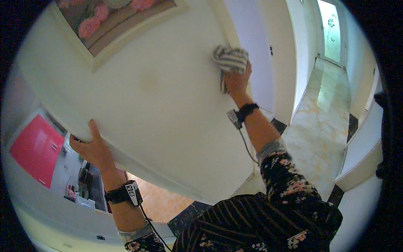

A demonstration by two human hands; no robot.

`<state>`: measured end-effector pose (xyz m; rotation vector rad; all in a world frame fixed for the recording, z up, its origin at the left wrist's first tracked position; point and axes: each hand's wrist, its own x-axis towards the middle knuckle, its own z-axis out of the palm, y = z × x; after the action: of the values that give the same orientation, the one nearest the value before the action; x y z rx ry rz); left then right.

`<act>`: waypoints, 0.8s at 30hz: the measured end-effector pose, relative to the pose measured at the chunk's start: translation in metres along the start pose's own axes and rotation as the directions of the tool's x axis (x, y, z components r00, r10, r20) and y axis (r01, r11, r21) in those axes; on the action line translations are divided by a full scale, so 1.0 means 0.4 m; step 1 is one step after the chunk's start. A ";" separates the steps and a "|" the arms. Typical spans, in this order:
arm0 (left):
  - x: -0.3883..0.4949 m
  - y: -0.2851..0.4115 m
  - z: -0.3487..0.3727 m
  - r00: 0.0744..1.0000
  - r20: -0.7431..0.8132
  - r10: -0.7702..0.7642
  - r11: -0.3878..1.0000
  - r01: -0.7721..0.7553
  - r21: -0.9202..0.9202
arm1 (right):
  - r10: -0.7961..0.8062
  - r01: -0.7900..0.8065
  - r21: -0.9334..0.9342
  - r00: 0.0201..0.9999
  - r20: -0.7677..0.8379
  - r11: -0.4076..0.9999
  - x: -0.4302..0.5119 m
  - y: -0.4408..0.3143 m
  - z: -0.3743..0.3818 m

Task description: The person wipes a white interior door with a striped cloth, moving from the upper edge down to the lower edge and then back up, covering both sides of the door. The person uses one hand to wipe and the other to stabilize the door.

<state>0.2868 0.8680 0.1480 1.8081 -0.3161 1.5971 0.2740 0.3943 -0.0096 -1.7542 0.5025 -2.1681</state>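
Observation:
My right hand (pixel 236 82) presses a bunched cloth (pixel 231 59) with grey and white stripes against a pale wall (pixel 151 104). The cloth is near the wall's right side, and one end hangs below my fingers. At the wall's left edge, my left hand (pixel 96 151) grips the corner. Its thumb lies along the front face, while the other fingers bend round the side and are partly hidden. Above and between the hands is the lower part of a framed flower picture (pixel 130 33). A faint darker smudge (pixel 151 82) shows on the wall.
A marble-patterned hallway floor (pixel 315 132) leads to a frosted glass door (pixel 330 31) at upper right. Kitchen space opens at left, with a pink cabinet door (pixel 37 151) and orange floor tiles (pixel 157 195). Cables (pixel 247 143) trail from devices strapped to both wrists.

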 end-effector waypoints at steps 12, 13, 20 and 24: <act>0.007 0.016 0.009 1.000 -0.005 -0.002 0.999 0.002 -0.036 | 0.808 -0.541 -0.614 0.256 0.531 0.575 -0.729 0.268 -0.266; 0.006 0.016 0.008 1.000 -0.001 -0.026 1.000 0.026 0.010 | 0.824 -0.571 -0.625 0.181 0.537 0.532 -0.749 0.270 -0.271; -0.002 0.034 0.003 1.000 -0.010 0.000 0.996 -0.001 -0.086 | 0.570 -0.588 -0.001 0.784 0.246 0.809 -0.443 0.067 -0.133; -0.005 0.029 0.003 0.999 -0.020 -0.026 0.999 0.026 -0.029 | 0.416 -0.366 -0.208 0.854 0.312 0.907 -0.244 -0.182 -0.082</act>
<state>0.2804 0.8585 0.1500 1.7660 -0.3031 1.5845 0.2607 0.5053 -0.0678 -1.8593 0.8515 -1.5317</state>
